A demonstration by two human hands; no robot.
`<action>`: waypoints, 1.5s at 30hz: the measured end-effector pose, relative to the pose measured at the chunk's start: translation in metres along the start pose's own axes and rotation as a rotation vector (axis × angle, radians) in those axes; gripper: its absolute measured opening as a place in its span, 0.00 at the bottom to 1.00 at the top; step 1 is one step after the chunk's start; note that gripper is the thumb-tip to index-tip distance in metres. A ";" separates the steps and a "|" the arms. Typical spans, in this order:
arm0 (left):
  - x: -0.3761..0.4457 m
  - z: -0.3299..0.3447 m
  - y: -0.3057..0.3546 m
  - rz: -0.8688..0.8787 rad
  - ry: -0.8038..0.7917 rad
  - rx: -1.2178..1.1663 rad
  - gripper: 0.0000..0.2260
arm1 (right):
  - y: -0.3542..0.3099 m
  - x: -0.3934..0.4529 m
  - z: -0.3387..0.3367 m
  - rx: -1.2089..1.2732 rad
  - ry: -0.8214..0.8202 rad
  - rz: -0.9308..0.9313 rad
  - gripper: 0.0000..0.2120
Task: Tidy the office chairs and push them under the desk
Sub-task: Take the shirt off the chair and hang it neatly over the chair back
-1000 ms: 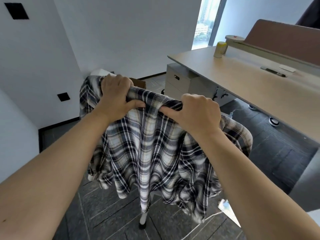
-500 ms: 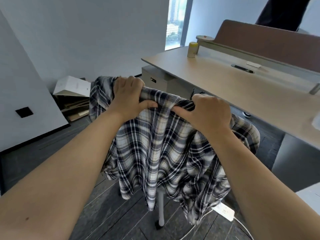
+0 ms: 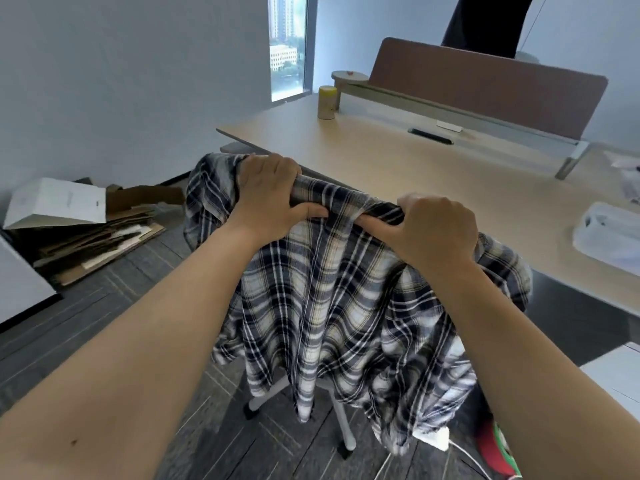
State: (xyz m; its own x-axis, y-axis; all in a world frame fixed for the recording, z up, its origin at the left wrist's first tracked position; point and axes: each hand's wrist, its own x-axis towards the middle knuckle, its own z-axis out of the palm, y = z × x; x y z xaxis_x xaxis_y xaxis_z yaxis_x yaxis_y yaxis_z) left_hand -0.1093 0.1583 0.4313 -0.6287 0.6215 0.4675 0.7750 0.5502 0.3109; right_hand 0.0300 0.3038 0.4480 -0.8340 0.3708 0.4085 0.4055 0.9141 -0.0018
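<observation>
We hold the top of the chair point(image 3: 332, 209) with our left hand point(image 3: 266, 199) and right hand point(image 3: 433, 226), fingers squeezed around it through the checked shirt point(image 3: 329, 306), so we can roll it under the desk point(image 3: 398, 161) just ahead.

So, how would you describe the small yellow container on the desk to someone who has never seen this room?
Find the long wooden desk and follow it to its far end by the window. There the yellow container stands upright beside the raised shelf's round end. It is the only yellow cylinder on the desk.
</observation>
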 end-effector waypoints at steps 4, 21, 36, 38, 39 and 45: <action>0.038 0.022 0.006 0.036 0.005 0.005 0.27 | 0.025 0.024 0.011 -0.004 -0.003 0.047 0.31; 0.162 0.095 0.007 0.164 -0.079 -0.299 0.26 | 0.070 0.098 0.056 -0.005 0.113 0.373 0.26; 0.228 0.130 0.002 0.252 -0.178 -0.351 0.25 | 0.101 0.147 0.075 -0.012 0.085 0.448 0.26; 0.233 0.132 0.002 0.279 -0.202 -0.337 0.24 | 0.108 0.151 0.077 0.012 0.081 0.451 0.26; 0.234 0.133 0.002 0.296 -0.217 -0.329 0.24 | 0.112 0.152 0.078 0.027 0.086 0.451 0.26; 0.236 0.132 0.008 0.318 -0.248 -0.301 0.24 | 0.122 0.153 0.081 0.075 0.074 0.470 0.27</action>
State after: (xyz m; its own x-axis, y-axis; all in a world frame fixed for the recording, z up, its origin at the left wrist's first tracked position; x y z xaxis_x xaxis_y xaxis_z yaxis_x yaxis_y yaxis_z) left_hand -0.2596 0.3829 0.4348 -0.3265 0.8661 0.3786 0.8919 0.1496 0.4268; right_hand -0.0788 0.4851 0.4367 -0.5369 0.7365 0.4116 0.7018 0.6606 -0.2667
